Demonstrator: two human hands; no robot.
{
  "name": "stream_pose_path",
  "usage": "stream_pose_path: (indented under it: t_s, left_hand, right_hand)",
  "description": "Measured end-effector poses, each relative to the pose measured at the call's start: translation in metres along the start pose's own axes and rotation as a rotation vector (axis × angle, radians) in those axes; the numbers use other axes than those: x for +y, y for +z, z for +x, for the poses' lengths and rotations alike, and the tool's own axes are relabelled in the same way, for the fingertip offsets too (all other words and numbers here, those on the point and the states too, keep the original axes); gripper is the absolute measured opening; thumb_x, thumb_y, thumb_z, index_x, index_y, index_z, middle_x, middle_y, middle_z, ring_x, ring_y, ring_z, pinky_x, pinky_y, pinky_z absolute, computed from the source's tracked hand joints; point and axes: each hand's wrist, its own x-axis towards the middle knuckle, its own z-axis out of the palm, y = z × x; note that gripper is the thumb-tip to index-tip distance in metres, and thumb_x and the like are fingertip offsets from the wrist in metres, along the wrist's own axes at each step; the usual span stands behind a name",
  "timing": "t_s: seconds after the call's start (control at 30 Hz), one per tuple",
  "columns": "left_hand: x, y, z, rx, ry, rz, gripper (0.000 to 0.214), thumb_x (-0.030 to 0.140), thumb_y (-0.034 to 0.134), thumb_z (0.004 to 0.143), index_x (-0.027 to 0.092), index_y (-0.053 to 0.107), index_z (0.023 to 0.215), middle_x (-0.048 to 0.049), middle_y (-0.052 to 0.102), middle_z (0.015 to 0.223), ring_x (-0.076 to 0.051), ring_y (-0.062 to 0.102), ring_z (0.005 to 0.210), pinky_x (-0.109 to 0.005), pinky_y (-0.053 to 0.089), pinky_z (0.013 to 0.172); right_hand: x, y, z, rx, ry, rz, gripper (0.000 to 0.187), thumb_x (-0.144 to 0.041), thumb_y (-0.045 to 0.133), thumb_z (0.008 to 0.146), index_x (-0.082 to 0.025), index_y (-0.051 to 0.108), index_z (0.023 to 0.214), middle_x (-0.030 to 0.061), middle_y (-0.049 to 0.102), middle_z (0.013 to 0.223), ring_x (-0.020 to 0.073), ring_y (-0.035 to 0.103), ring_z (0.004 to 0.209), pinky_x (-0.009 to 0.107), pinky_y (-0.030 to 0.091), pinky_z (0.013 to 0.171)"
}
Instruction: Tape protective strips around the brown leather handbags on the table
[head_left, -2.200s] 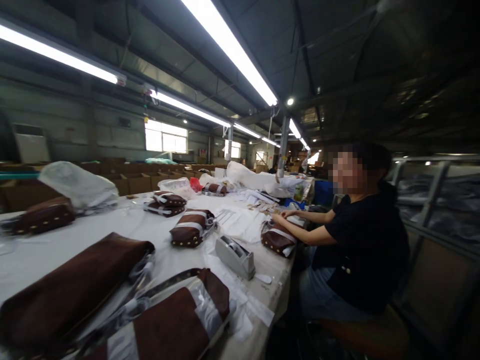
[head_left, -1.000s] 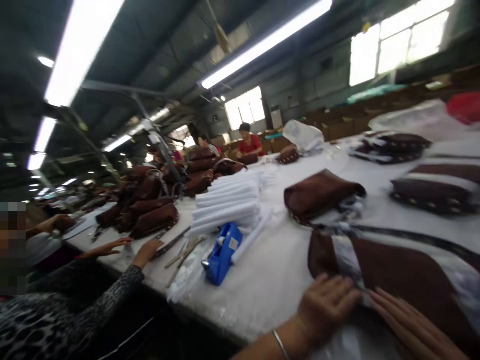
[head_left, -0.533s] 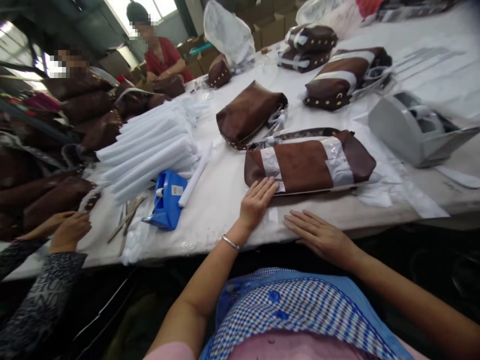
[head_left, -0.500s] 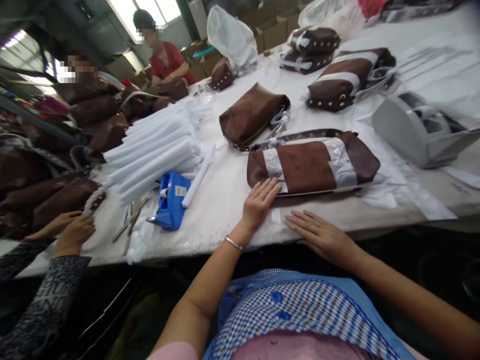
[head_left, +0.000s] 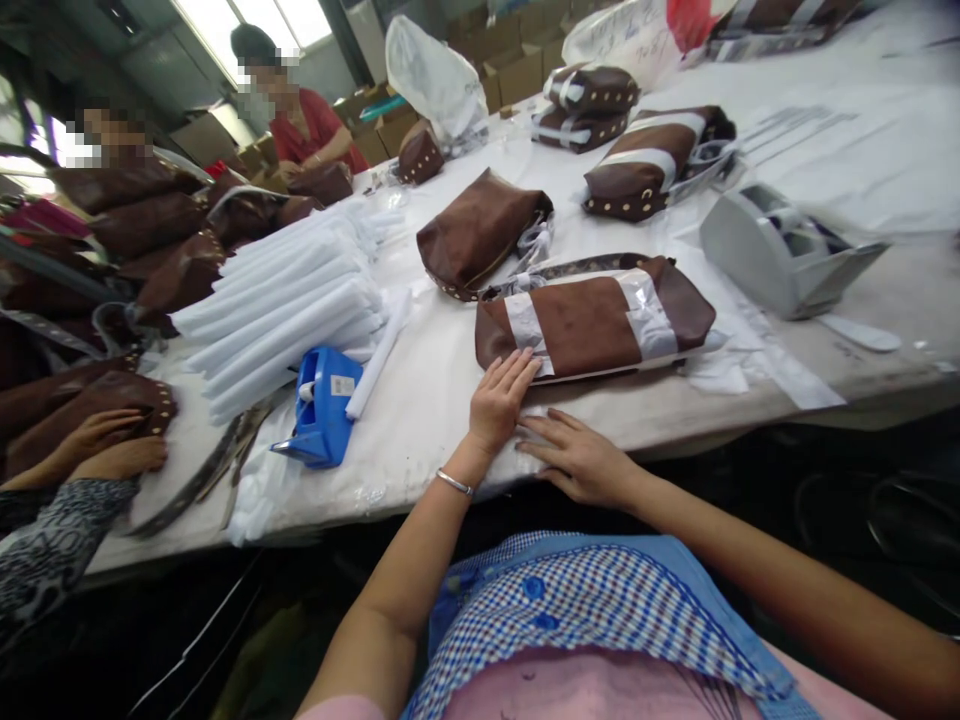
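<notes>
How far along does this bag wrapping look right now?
Done: the brown bag nearest the person already has two pale wrapping bands, as do bags farther back. In hand: the left hand lies flat on its near corner, and the right hand rests open on the table. Left: the unbanded brown bag behind, and a stack of white rolls.
</notes>
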Motion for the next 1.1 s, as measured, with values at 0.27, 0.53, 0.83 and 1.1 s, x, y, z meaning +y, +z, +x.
stream_pose_path:
  t_s: [0.27,0.53,0.83,1.1]
  left_hand:
    - [-0.002,0.001,0.001,0.026,0.012,-0.019,0.052,0.010,0.043,0.098,0.024,0.042,0.149,-0.0040,0.055,0.148,-0.016,0.046,0.141,-0.039,0.040,0.119]
    - [-0.003,0.001,0.003,0.038,0.014,-0.017,0.049,0.011,0.046,0.098,0.024,0.046,0.146,-0.0024,0.055,0.147,-0.016,0.048,0.140,-0.037,0.040,0.119]
    - [-0.003,0.001,0.002,0.043,0.005,-0.032,0.051,0.012,0.045,0.099,0.026,0.043,0.148,-0.0029,0.055,0.147,-0.015,0.047,0.140,-0.037,0.039,0.119]
    - [-0.005,0.001,0.004,0.047,0.012,-0.029,0.052,0.011,0.046,0.098,0.025,0.043,0.148,-0.0020,0.056,0.147,-0.015,0.047,0.140,-0.037,0.040,0.119]
  right_hand:
    - [0.008,0.004,-0.002,0.096,-0.047,0.031,0.023,-0.025,0.064,0.094,-0.023,0.071,0.116,0.0072,0.069,0.129,0.0289,0.061,0.124,0.053,0.049,0.107]
    - [0.008,-0.022,-0.004,0.363,0.087,0.192,0.016,-0.017,0.060,0.097,-0.019,0.072,0.107,0.0070,0.076,0.107,0.0191,0.070,0.108,0.033,0.057,0.096]
    - [0.023,-0.011,-0.003,0.156,-0.066,0.006,0.021,-0.019,0.058,0.098,-0.021,0.069,0.116,0.0072,0.074,0.115,0.0225,0.067,0.113,0.045,0.053,0.103]
    - [0.014,-0.023,-0.009,0.205,-0.125,0.018,0.025,-0.007,0.049,0.097,-0.020,0.069,0.107,0.0034,0.078,0.101,0.0175,0.073,0.097,0.039,0.058,0.096]
